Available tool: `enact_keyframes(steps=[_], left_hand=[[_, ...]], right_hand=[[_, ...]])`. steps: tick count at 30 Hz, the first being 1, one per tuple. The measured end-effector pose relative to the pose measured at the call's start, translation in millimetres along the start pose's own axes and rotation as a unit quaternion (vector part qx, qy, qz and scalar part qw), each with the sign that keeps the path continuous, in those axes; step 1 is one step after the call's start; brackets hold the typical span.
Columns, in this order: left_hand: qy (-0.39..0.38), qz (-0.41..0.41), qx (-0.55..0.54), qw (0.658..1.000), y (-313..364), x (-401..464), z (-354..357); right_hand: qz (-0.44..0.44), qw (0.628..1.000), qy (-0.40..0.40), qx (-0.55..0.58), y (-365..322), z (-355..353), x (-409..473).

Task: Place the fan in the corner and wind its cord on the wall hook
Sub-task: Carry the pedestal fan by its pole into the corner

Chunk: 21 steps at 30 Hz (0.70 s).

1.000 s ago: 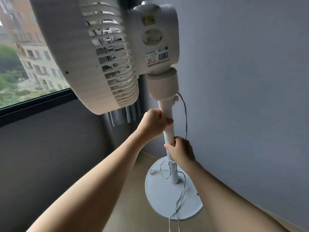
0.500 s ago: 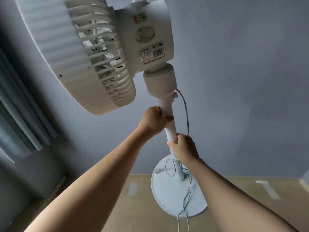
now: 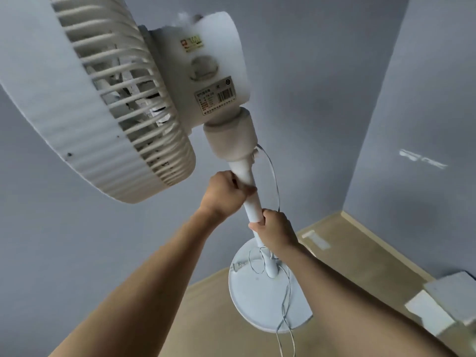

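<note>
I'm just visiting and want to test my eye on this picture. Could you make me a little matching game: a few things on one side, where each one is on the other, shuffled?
Things:
1. left hand
2. right hand
3. thin pale power cord
4. round white plastic fan base

Places or states:
A. trails loosely across the base and hangs below it
B. grips the white pole lower down
C. at the bottom end of the pole
D. grips the pole just under the fan's neck

Pairs: 1-D, 2-B, 3-A, 4-C
</note>
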<state>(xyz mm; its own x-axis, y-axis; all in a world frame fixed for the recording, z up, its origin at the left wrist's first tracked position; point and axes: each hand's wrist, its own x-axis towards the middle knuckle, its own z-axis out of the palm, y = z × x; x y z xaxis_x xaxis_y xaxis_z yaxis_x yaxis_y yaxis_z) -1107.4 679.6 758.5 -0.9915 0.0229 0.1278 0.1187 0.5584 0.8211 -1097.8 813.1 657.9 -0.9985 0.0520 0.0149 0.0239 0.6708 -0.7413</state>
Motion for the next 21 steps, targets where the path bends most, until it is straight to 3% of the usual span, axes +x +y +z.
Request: enact_keyframes(steps=[10, 21], left_hand=[[-0.098, 0.061, -0.006, 0.993, 67.8, 128.2, 142.3], [-0.119, 0.085, -0.010, 0.989, 159.3, 231.4, 338.7]], right_hand=[[0.070, 0.995, 0.071, -0.009, 110.5, -106.4, 109.5], [0.070, 0.993, 0.099, -0.009, 268.5, -251.2, 218.3]])
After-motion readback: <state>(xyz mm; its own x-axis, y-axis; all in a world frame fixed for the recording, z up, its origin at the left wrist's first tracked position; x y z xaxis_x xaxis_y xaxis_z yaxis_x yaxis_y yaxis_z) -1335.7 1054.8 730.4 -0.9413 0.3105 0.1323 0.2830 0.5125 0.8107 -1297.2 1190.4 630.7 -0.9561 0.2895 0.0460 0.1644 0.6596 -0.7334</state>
